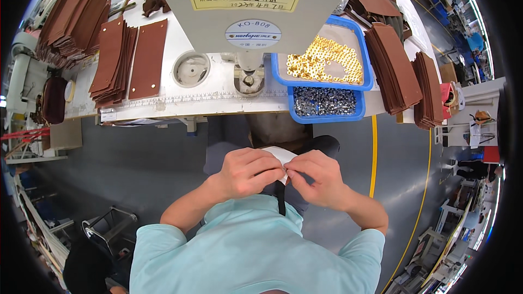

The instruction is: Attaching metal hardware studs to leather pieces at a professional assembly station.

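Note:
Both hands meet in front of my chest, below the near edge of the table. My left hand (245, 172) is closed, with its thumb and fingers pinching a small white, sheet-like piece (279, 154). On the piece's other side, my right hand (318, 178) pinches it too, thumb tip close to the left fingertips. A bit of brown shows at the piece's edges; the fingers hide the rest. A dark strap (280, 198) hangs just below the hands, over my light blue shirt.
Ahead stands a pale press machine (204, 30) with a metal die (249, 81). To its right are a blue tray (369, 68) of gold rings and another blue tray (327, 120) of silver pieces. Brown leather stacks (111, 62) lie left, further leather panels (393, 68) right.

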A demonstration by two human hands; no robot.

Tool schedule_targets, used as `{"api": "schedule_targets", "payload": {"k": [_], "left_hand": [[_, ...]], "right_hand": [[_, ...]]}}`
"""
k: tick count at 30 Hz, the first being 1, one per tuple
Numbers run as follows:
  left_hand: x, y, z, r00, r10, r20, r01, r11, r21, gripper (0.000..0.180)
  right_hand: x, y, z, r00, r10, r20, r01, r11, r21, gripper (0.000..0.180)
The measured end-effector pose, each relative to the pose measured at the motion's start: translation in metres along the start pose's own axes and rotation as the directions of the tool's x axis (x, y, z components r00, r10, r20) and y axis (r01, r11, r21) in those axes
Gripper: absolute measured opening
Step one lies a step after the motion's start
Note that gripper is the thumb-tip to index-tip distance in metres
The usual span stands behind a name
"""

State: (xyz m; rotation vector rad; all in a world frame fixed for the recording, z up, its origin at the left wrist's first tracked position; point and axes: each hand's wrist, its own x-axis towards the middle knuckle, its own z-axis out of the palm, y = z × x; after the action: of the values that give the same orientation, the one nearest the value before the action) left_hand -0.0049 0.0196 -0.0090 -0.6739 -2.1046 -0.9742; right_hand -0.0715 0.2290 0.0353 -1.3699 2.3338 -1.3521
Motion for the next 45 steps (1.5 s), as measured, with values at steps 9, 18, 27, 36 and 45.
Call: {"api": "schedule_targets", "payload": {"k": [9,18,27,36,45], "left_hand": [[-0.003,0.004,0.004,0.997,-0.077,-0.013,0.076,0.995,-0.06,0.023],[-0.005,0.017,0.0,0.959,-0.271,0.076,0.282,0.917,-0.282,0.026],[0.007,0.022,-0.007,0.834,-0.418,0.359,0.489,0.863,-0.131,0.051],[0.014,0.019,-0.024,0.683,-0.609,0.403,0.694,0.713,-0.101,0.049],[-0.014,-0.017,-0.074,0.346,-0.784,0.516,0.937,0.265,-0.227,0.019]], "right_hand": [[0.005,-0.008,-0.005,0.996,-0.082,0.017,0.083,0.992,-0.099,0.019],[-0.002,0.014,-0.001,0.996,-0.085,-0.004,0.085,0.994,0.068,0.03],[-0.002,0.022,0.008,0.989,-0.141,-0.048,0.139,0.989,-0.042,0.019],[0.004,0.019,-0.001,0.947,0.249,0.204,-0.307,0.888,0.342,0.031],[0.011,0.056,-0.086,0.826,0.492,0.276,-0.534,0.839,0.105,0.016]]}}
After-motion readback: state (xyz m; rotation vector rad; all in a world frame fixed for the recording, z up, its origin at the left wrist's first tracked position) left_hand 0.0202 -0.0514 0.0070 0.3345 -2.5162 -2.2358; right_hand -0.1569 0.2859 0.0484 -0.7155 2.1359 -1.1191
